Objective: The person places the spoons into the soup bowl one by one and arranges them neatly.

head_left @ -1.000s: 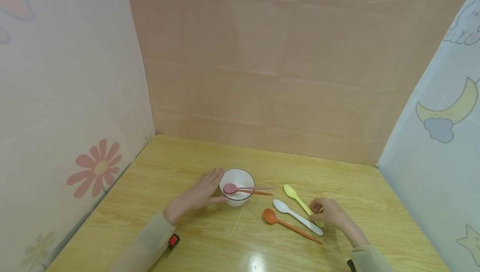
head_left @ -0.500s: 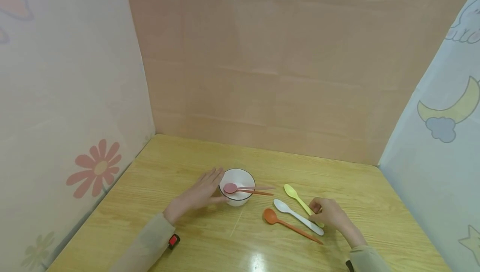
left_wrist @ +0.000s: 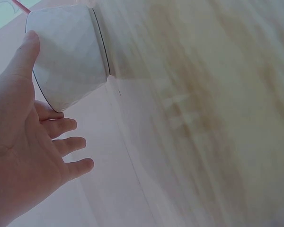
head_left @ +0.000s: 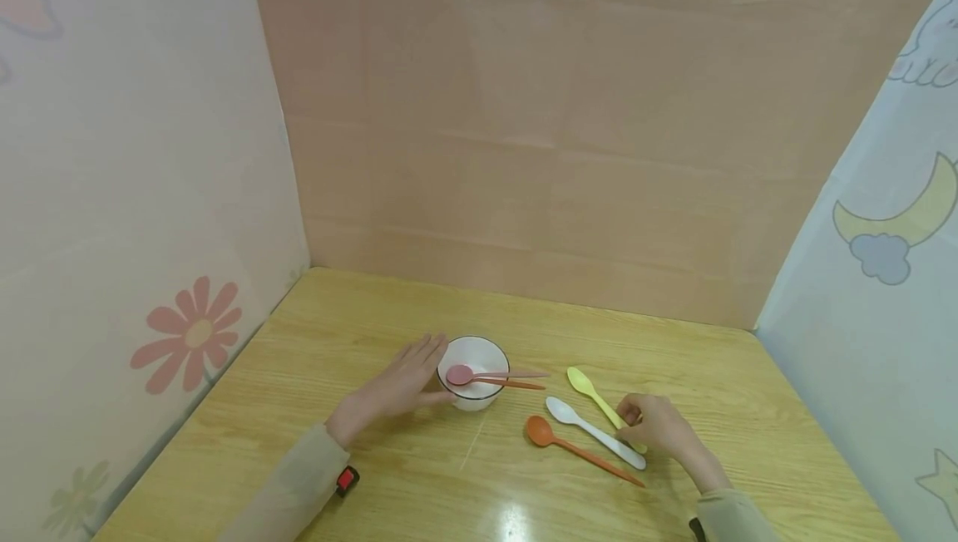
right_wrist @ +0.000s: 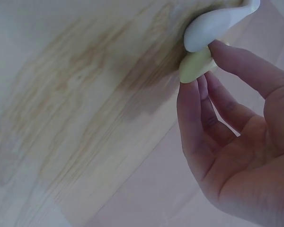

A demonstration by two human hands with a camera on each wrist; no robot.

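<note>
Yellow spoon (head_left: 602,406), one. Location: right half of the tabletop (head_left: 367,305), scoop towards the far edge, handle end nearer the right edge and pinched between thumb and fingers of the right hand (head_left: 657,427). Handling, as judged: light, stiff, probably smooth moulded plastic; hard to break, apt to pivot when held at one end. Best hold: the handle, nearer the middle for balance; at the tail, a firm pinch.

White spoon (head_left: 595,432), one. Just beside the yellow, handle ends close together; whether the right thumb touches it cannot be told.

Orange spoon (head_left: 561,444), one. On the side of the white spoon away from the far edge, roughly parallel; handle slender.

Bowl (head_left: 479,351), one. White, dark-rimmed, upright, left of the spoons; probably rigid, possibly breakable. Left hand (head_left: 391,388) beside it, fingers extended, thumb and forefinger touching it, not wrapped round.

Pink spoon (head_left: 460,374) and red-orange spoon (head_left: 524,385). Both in the bowl, handles over the rim towards the right edge.

Surface: pale wood grain, flat, glossy, with one glare patch (head_left: 512,521).

Room: plain creased peach backdrop (head_left: 494,126) behind the far edge; flowered panel (head_left: 135,176) along the left edge; moon-and-cloud panel (head_left: 853,359) along the right.
</note>
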